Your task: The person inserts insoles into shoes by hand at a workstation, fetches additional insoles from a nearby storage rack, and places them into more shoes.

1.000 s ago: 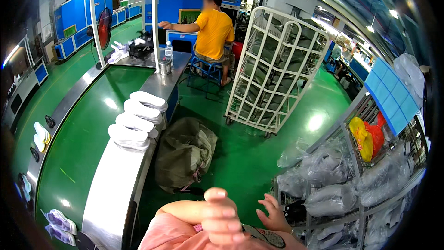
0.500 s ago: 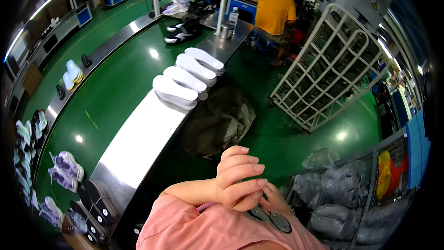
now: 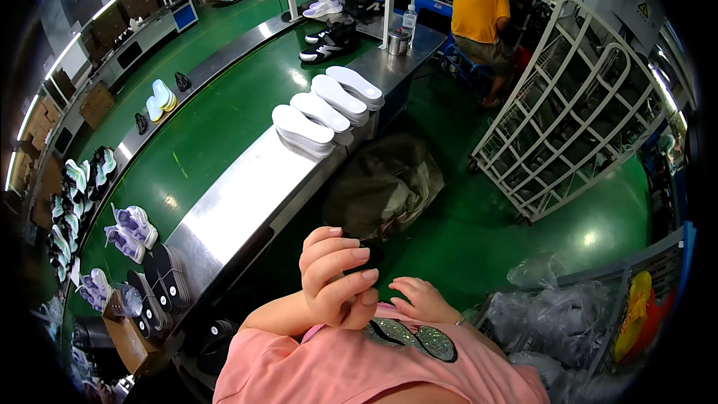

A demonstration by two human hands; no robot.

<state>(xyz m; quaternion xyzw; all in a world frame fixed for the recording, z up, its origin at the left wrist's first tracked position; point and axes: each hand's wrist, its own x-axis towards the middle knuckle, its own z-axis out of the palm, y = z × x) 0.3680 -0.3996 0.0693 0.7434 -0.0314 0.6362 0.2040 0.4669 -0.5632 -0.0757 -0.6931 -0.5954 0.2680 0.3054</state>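
My left hand (image 3: 338, 278) is raised in front of my pink shirt, its fingers loosely bent and fanned a little apart. No object shows in it, though its palm is turned out of sight. Lower and to the right, my right hand (image 3: 422, 301) hangs in the air, fingers out and thumb apart, holding nothing. Neither hand touches the metal bench top (image 3: 232, 191). Farther along that bench lie several stacks of white shoe soles (image 3: 303, 129), nearest to my left hand but well beyond it.
A green conveyor belt (image 3: 217, 116) carries lilac sneakers (image 3: 132, 233) and black shoes (image 3: 329, 43). Black insoles (image 3: 173, 277) stand at lower left. A dark sack (image 3: 385, 183) sits beside the bench. At right are a wire cart (image 3: 572, 116) and plastic-wrapped bundles (image 3: 557, 307). A person in yellow (image 3: 479, 15) works beyond.
My view has swung left, shifting the scene rightward and slightly up. My hands, earlier overlapping, are now apart, with the right hand in plain sight.
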